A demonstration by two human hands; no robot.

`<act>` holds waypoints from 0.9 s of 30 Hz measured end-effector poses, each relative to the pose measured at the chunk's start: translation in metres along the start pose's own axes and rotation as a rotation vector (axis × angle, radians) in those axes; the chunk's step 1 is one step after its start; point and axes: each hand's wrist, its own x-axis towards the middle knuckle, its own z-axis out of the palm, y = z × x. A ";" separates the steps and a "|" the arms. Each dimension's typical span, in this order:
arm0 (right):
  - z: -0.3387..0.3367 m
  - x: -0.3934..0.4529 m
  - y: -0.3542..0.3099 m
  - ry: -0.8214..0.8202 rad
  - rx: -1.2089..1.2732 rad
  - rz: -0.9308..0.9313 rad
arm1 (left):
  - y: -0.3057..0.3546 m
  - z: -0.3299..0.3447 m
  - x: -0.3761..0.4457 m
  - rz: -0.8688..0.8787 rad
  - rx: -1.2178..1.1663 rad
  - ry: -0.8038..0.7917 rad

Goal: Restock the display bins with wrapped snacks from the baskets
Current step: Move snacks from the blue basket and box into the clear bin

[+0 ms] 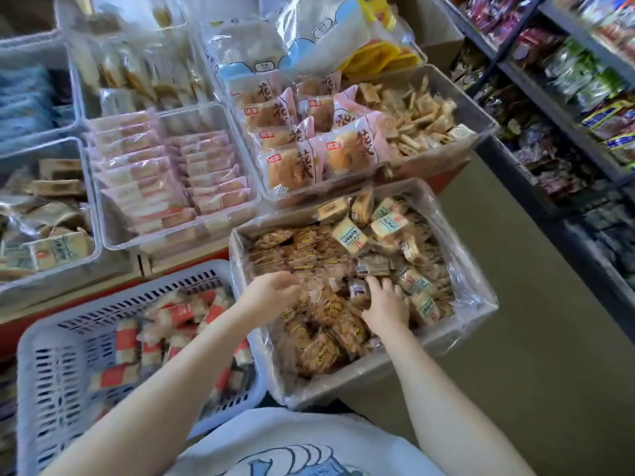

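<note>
Both hands (275,290) (386,304) among snacks (319,345), inside the box rim (477,269).

A: Exposure okay? 
B: Bright, even, diffuse. Shadows faint, mostly under the forearms. 
A: Glare? 
B: White sheen on the clear bags (309,32) top centre and on the plastic liner (470,280). 
A: Sharpness? 
B: Soft overall. Motion blur heavy on the basket (44,389) and shelves (567,108). Wide-angle bending at the edges.

Glossy clear-plastic snack wrappers (318,305), transparent plastic display bins (178,231), matt perforated plastic basket (44,341), crinkled film liner (470,280).
</note>
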 end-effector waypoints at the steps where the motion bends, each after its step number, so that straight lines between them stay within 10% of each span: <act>1: -0.001 0.002 0.000 -0.014 0.032 -0.006 | 0.002 0.004 0.002 -0.020 -0.025 0.002; 13: -0.063 -0.036 -0.054 -0.376 1.432 -0.121 | 0.004 0.010 -0.010 -0.157 -0.781 -0.065; 18: -0.070 -0.050 -0.130 -0.513 1.320 -0.319 | -0.020 -0.022 -0.029 -0.060 -0.948 0.040; 27: -0.046 -0.070 -0.321 -0.263 0.623 -0.596 | -0.162 -0.142 -0.084 -0.279 -0.705 0.635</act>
